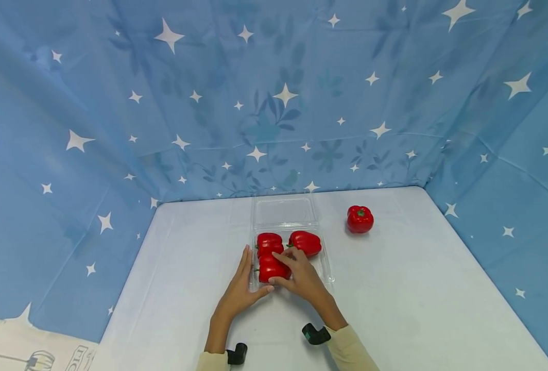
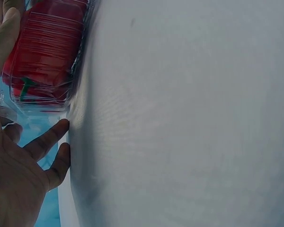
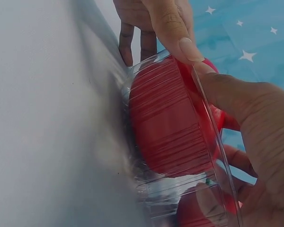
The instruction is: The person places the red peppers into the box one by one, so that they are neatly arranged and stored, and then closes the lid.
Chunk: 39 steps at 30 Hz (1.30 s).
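The left hand (image 1: 241, 288) lies flat-fingered against the clear clamshell tray (image 1: 326, 268) on the white surface (image 1: 417, 299) — bracing it, I'd judge — while the right hand (image 1: 302, 278) grasps the nearest red pepper (image 1: 269, 267) inside, a fourth pepper (image 1: 359, 219) lying well apart

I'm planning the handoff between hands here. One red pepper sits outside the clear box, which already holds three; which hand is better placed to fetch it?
Probably the right hand. The loose pepper lies on the table's right side, beyond the clear box. The left hand rests flat against the box's left edge, so it would have to cross over.
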Motion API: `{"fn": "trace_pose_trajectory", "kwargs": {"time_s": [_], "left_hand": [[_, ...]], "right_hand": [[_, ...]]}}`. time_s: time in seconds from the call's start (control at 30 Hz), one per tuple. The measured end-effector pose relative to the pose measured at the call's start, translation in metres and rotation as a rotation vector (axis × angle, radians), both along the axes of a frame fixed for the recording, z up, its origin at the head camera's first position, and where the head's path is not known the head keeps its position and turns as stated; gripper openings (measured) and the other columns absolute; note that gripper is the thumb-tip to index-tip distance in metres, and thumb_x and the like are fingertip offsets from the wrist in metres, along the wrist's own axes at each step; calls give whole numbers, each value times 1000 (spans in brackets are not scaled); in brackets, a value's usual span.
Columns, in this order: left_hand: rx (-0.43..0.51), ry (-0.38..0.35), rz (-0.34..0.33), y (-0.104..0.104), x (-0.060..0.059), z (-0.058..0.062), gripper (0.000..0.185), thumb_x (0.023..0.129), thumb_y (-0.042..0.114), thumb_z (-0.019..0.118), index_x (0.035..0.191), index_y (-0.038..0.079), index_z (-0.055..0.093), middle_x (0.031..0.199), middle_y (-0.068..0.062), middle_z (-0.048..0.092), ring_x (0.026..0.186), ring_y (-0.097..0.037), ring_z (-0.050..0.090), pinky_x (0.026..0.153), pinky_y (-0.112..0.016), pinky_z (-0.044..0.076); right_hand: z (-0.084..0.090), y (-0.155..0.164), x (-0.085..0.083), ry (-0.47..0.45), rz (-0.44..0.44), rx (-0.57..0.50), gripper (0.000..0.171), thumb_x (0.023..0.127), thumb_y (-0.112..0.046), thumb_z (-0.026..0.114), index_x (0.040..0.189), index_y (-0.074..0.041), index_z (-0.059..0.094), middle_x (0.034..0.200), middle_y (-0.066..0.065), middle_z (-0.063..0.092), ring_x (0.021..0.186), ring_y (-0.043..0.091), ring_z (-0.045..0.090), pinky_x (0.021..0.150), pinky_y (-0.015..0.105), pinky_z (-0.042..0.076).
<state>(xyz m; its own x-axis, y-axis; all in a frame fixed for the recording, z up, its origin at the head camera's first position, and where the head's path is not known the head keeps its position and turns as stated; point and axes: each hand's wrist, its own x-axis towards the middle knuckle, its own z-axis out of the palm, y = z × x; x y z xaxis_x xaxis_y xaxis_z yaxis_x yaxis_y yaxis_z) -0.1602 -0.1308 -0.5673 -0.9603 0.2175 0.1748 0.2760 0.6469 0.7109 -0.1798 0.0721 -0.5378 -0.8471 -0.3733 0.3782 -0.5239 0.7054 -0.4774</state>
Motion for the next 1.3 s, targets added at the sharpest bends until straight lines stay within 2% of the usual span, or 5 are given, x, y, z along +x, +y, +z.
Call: {"fn": "trace_pose_trajectory", "kwargs": {"time_s": [0.4, 0.67, 0.87, 1.3], "left_hand": [[7, -12, 25, 0, 3, -2, 109, 66, 64, 64, 146, 17, 7, 151, 8, 1, 137, -21, 12, 98, -48, 35], [0, -29, 18, 1, 1, -2, 108, 68, 62, 65, 146, 18, 5, 152, 7, 0, 137, -21, 11, 98, -48, 34], [-4, -37, 20, 1, 0, 1, 109, 67, 66, 63, 146, 18, 5, 151, 9, -1, 137, -19, 10, 98, -47, 34], [-40, -33, 34, 1, -2, 1, 108, 66, 70, 59, 146, 18, 6, 151, 10, -1, 137, -21, 14, 96, -50, 36]], "right_hand": [[-3, -1, 2, -21, -25, 6, 59, 76, -47, 67, 126, -17, 55, 110, 4, 52, 104, 15, 47, 87, 33, 49], [-3, 0, 0, -31, -31, -13, 60, 74, -47, 68, 125, -18, 56, 106, 2, 52, 100, 13, 48, 82, 32, 51], [-5, 1, -1, -66, -58, -31, 62, 72, -47, 70, 127, -22, 53, 106, 1, 51, 98, 13, 49, 84, 33, 50], [1, 3, 1, -43, -32, -118, 57, 72, -43, 72, 121, -18, 57, 111, 4, 53, 104, 18, 52, 87, 38, 48]]}}
